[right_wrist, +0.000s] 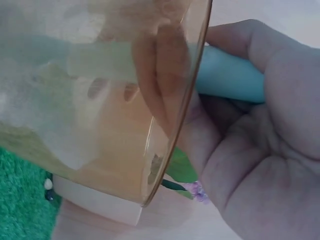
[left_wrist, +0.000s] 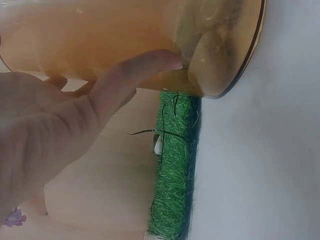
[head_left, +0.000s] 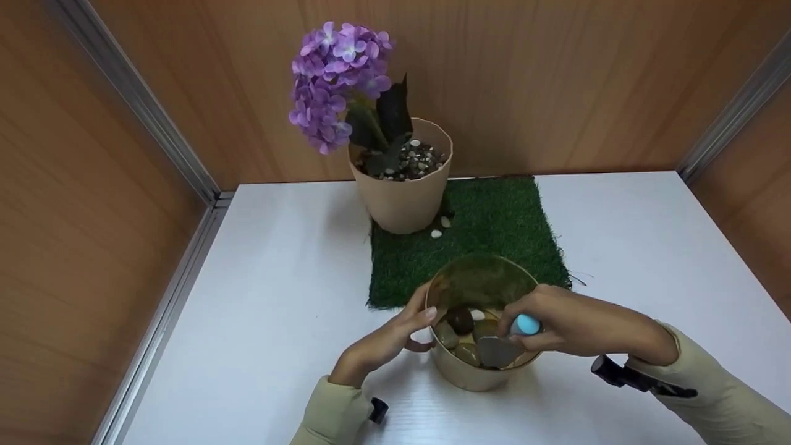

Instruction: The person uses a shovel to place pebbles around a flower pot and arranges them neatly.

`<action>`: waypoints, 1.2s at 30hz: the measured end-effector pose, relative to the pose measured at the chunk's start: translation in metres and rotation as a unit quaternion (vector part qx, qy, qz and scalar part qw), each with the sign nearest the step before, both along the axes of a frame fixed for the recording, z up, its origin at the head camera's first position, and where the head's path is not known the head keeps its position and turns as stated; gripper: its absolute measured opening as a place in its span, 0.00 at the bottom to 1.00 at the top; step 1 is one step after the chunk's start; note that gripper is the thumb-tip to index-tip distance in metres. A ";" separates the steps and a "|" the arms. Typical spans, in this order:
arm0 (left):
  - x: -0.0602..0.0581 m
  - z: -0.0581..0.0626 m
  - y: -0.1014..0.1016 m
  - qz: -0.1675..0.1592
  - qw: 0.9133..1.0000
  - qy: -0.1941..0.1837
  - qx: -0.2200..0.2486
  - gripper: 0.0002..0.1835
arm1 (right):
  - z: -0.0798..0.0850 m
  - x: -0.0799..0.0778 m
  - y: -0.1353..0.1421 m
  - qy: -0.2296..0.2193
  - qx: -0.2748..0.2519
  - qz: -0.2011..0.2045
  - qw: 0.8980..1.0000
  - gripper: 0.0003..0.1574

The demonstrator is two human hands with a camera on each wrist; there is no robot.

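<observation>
A clear amber tub (head_left: 482, 378) with several large smooth stones (head_left: 460, 321) inside stands on the white table. My left hand (head_left: 392, 337) holds its left side, with the thumb up by the rim. In the left wrist view a finger (left_wrist: 135, 72) of that hand lies along the outer wall of the tub. My right hand (head_left: 544, 321) reaches over the right rim and grips the light blue handle (right_wrist: 230, 75) of a small trowel. The grey trowel blade (head_left: 499, 351) points down inside the tub, over the stones, hiding some of them.
Behind the tub lies a green turf mat (head_left: 500, 216). A beige pot (head_left: 405, 201) with purple flowers (head_left: 340, 74) and gravel stands on its back left part. Small pebbles (head_left: 436, 233) lie beside the pot. Wooden panels (head_left: 525, 86) enclose the white table (head_left: 272, 296).
</observation>
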State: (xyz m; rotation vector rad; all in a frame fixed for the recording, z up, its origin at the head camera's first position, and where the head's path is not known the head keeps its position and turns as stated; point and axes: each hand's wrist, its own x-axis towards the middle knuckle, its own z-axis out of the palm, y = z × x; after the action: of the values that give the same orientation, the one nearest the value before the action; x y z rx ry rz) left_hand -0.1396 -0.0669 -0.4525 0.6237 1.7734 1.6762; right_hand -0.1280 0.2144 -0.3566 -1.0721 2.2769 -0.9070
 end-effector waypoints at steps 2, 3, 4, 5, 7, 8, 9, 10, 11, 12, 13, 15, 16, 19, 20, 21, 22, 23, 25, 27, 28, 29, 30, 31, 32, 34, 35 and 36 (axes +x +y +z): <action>0.000 0.000 0.000 -0.001 1.000 0.002 0.000 0.31 | -0.001 -0.002 0.001 -0.011 -0.008 0.007 1.000 0.15; 0.000 0.000 0.000 -0.002 1.000 0.002 0.001 0.31 | -0.002 -0.002 0.001 -0.017 -0.012 0.010 1.000 0.14; 0.000 0.000 0.000 -0.002 1.000 0.002 0.002 0.31 | -0.002 -0.003 0.001 -0.026 -0.017 0.014 0.999 0.12; 0.000 0.000 0.000 -0.003 1.000 0.002 0.003 0.31 | -0.003 -0.004 0.001 -0.033 -0.022 0.018 0.999 0.11; 0.000 0.000 0.000 -0.004 1.000 0.002 0.003 0.31 | -0.005 -0.006 0.000 -0.047 -0.031 0.025 0.998 0.10; 0.000 0.000 0.000 -0.005 1.000 0.001 0.003 0.31 | -0.006 -0.007 0.000 -0.052 -0.037 0.030 0.998 0.10; 0.000 0.000 0.000 -0.006 1.000 0.000 0.003 0.31 | -0.007 -0.007 -0.001 -0.054 -0.042 0.035 0.997 0.10; 0.000 0.000 0.000 -0.006 1.000 0.000 0.003 0.30 | -0.008 -0.008 -0.001 -0.056 -0.046 0.038 0.997 0.10; 0.000 0.000 0.000 -0.005 1.000 0.000 0.002 0.30 | -0.009 -0.009 -0.002 -0.054 -0.049 0.039 0.997 0.10; 0.000 0.000 0.000 -0.005 1.000 -0.001 0.002 0.30 | -0.010 -0.010 -0.003 -0.052 -0.051 0.041 0.996 0.11; 0.000 0.000 0.000 -0.005 1.000 -0.001 0.002 0.30 | -0.011 -0.010 -0.003 -0.048 -0.053 0.044 0.996 0.11; 0.000 0.000 0.000 -0.005 1.000 -0.001 0.004 0.30 | -0.013 -0.011 -0.005 -0.048 -0.056 0.048 0.996 0.11; 0.000 0.000 0.000 -0.005 1.000 -0.002 0.003 0.30 | -0.014 -0.012 -0.005 -0.051 -0.056 0.048 0.996 0.10; 0.000 0.000 -0.001 -0.006 1.000 -0.002 0.005 0.30 | -0.016 -0.013 -0.007 -0.064 -0.058 0.046 0.995 0.10; 0.000 0.000 -0.001 -0.006 1.000 -0.002 0.006 0.30 | -0.017 -0.013 -0.007 -0.071 -0.057 0.041 0.995 0.10; 0.000 0.000 -0.001 -0.006 1.000 -0.004 0.007 0.30 | -0.017 -0.014 -0.007 -0.077 -0.056 0.034 0.995 0.10; 0.000 0.000 -0.001 -0.006 1.000 -0.006 0.008 0.30 | -0.017 -0.014 -0.008 -0.083 -0.055 0.027 0.995 0.10; 0.000 0.000 -0.001 -0.005 1.000 -0.008 0.009 0.30 | -0.017 -0.015 -0.008 -0.089 -0.055 0.021 0.994 0.10; 0.000 0.000 -0.001 -0.004 1.000 -0.012 0.009 0.30 | -0.017 -0.015 -0.008 -0.100 -0.059 0.011 0.993 0.10; 0.000 0.000 -0.001 -0.003 1.000 -0.014 0.009 0.30 | -0.016 -0.016 -0.007 -0.110 -0.067 0.003 0.992 0.10; 0.000 0.000 -0.001 -0.003 1.000 -0.012 0.008 0.30 | -0.016 -0.016 -0.006 -0.116 -0.076 0.001 0.990 0.10; 0.000 0.000 -0.001 -0.004 1.000 -0.010 0.008 0.30 | -0.016 -0.016 -0.006 -0.119 -0.083 -0.001 0.989 0.10; 0.000 -0.001 -0.001 -0.004 1.000 -0.007 0.006 0.30 | -0.015 -0.016 -0.005 -0.124 -0.090 -0.003 0.988 0.10; 0.000 -0.001 -0.001 -0.004 1.000 -0.005 0.006 0.31 | -0.015 -0.016 -0.004 -0.129 -0.096 -0.006 0.987 0.10; 0.000 -0.001 -0.001 -0.004 1.000 -0.003 0.006 0.31 | -0.014 -0.017 -0.003 -0.132 -0.101 -0.009 0.986 0.11; 0.000 -0.001 -0.001 -0.004 1.000 -0.003 0.006 0.31 | -0.013 -0.018 -0.001 -0.139 -0.113 -0.014 0.984 0.11; 0.000 -0.001 -0.001 -0.003 1.000 -0.004 0.006 0.31 | -0.013 -0.018 0.001 -0.142 -0.118 -0.016 0.983 0.11; 0.000 -0.001 -0.001 -0.003 1.000 -0.005 0.006 0.31 | -0.012 -0.019 0.003 -0.146 -0.124 -0.017 0.981 0.11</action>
State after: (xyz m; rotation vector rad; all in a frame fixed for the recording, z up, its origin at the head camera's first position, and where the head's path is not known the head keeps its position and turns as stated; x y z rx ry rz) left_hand -0.1397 -0.0675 -0.4535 0.6245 1.7541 1.6834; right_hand -0.1471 0.2170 -0.3687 -0.9285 1.9827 -1.2984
